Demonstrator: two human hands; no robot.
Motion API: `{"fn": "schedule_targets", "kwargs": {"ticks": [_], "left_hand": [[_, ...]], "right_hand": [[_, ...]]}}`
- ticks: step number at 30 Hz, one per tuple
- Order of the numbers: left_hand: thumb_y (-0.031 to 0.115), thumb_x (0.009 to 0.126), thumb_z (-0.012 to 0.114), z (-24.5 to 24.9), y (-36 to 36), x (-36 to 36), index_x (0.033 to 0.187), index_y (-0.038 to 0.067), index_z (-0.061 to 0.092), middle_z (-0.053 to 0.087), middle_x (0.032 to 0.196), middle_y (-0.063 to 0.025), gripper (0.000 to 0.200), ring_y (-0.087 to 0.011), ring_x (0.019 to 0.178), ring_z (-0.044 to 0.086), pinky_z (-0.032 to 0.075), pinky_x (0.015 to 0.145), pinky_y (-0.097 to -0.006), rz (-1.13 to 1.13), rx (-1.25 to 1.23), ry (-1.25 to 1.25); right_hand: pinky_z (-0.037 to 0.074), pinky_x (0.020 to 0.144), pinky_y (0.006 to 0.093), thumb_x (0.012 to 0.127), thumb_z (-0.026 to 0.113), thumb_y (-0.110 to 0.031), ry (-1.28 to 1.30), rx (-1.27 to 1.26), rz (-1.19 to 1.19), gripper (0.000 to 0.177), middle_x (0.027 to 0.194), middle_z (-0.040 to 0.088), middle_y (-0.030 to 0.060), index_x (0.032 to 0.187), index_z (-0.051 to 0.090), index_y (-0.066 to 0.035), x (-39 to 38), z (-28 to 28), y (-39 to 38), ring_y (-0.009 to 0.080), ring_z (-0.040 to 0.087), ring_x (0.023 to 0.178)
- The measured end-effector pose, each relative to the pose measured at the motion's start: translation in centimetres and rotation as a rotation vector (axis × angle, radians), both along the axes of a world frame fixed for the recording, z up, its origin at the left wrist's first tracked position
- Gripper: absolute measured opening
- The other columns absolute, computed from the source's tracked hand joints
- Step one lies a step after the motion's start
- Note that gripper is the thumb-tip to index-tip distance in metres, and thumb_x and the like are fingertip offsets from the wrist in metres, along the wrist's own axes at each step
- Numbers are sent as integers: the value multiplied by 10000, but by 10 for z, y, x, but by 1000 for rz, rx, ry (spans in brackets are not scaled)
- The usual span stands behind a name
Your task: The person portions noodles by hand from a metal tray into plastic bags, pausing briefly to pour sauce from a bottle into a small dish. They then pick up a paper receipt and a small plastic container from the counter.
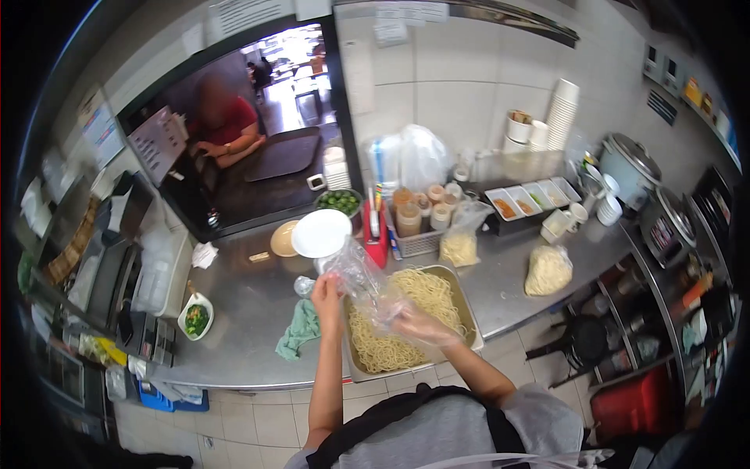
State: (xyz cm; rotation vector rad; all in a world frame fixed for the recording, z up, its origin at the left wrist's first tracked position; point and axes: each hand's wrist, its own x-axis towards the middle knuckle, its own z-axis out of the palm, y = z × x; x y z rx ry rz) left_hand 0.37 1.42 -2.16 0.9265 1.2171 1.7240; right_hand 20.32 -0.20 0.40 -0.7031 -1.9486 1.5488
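**Student:** What are the hands doing nearest the viewer?

**Instructor:** The left hand (326, 293) is pinching the rim of a clear bag (361, 275) and lifting it above the near-left corner of the steel tray (471, 316). The right hand (422, 324), sheathed in filmy plastic, is lying over the noodles (383, 352) in that tray, at the bag's lower end. Whether its fingers are closed on any strands cannot be told.

**Student:** What is making this step go well?

**Instructor:** Probably holding the bag's mouth wide and directly over the tray. Loose strands are then falling back in, not onto the counter (250, 313) or the green cloth (299, 328) just beside the tray.

**Student:** And farther off?

**Instructor:** A white plate (320, 233) is sitting behind the bag. A filled noodle bag (548, 270) is resting beyond the tray, near a basket of bottles (418, 234).
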Motion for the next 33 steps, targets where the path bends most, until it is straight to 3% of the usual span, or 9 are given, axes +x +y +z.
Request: {"fn": "schedule_targets", "kwargs": {"ticks": [1, 4, 8, 13, 17, 23, 27, 32, 33], "left_hand": [[213, 890, 564, -27, 20, -17, 886, 50, 608, 607, 748, 15, 169, -74, 674, 543, 431, 611, -235, 28, -22, 141], [168, 842, 605, -65, 54, -27, 1052, 10, 556, 606, 893, -107, 267, -214, 751, 587, 463, 695, -329, -9, -116, 665], [95, 782, 629, -63, 40, -10, 1168, -2, 474, 525, 1081, -206, 427, -345, 948, 540, 429, 822, -409, 230, 170, 973], [148, 772, 660, 47, -30, 20, 1093, -21, 499, 529, 998, -152, 397, -315, 926, 522, 426, 797, -363, 481, 300, 911], [280, 789, 632, 72, -92, 103, 951, 48, 552, 513, 869, -91, 293, -257, 824, 519, 432, 709, -358, -217, 343, 1231], [257, 815, 604, 20, -93, 125, 777, 75, 549, 525, 762, -33, 193, -216, 744, 518, 410, 605, -342, -522, 781, 1293], [221, 818, 594, 49, -109, 99, 745, 76, 583, 545, 740, -54, 163, -231, 743, 540, 437, 632, -342, -414, 529, 1242], [117, 815, 539, 28, -134, 6, 833, 9, 608, 594, 865, -133, 129, -313, 826, 579, 450, 705, -418, -223, -319, 1365], [88, 809, 539, 13, -128, -2, 894, 4, 602, 597, 899, -149, 135, -325, 834, 579, 452, 712, -418, -179, -225, 1313]], "right_hand": [[455, 868, 318, 865, 570, -376, -256, 29, 138, 629, 1232, 542, 71, 1356, 373, -35, 14, -3, -1, 136, 535, 1002], [468, 822, 317, 804, 584, -546, -29, -220, 364, 788, 1194, 560, 105, 1370, 353, -47, 58, 6, -10, 152, 559, 925], [471, 839, 411, 716, 460, -758, 835, -524, 68, 973, 1372, 371, 190, 1453, 71, -256, 71, 29, -10, 316, 539, 1088], [265, 999, 555, 788, 347, -740, 941, -305, -438, 820, 1492, 115, 84, 1429, -10, -373, 45, 32, 4, 345, 257, 1321], [149, 1043, 569, 823, 351, -701, 1057, -390, -594, 782, 1500, 100, 27, 1431, -10, -367, 28, 24, 13, 319, 177, 1355], [155, 1048, 549, 812, 363, -710, 1214, -460, -552, 771, 1464, 204, 52, 1426, 208, -272, 26, 36, 33, 313, 219, 1334], [36, 1097, 462, 830, 289, -714, 1068, -210, -605, 848, 1487, 171, 93, 1453, 89, -175, 41, 36, 48, 281, 148, 1373], [94, 1101, 464, 870, 320, -637, 890, -79, -658, 790, 1457, 226, 178, 1448, 102, -144, 47, 52, 45, 301, 197, 1357], [129, 1098, 462, 867, 326, -641, 820, -57, -647, 798, 1449, 237, 187, 1447, 106, -140, 42, 51, 43, 305, 225, 1346]]}}
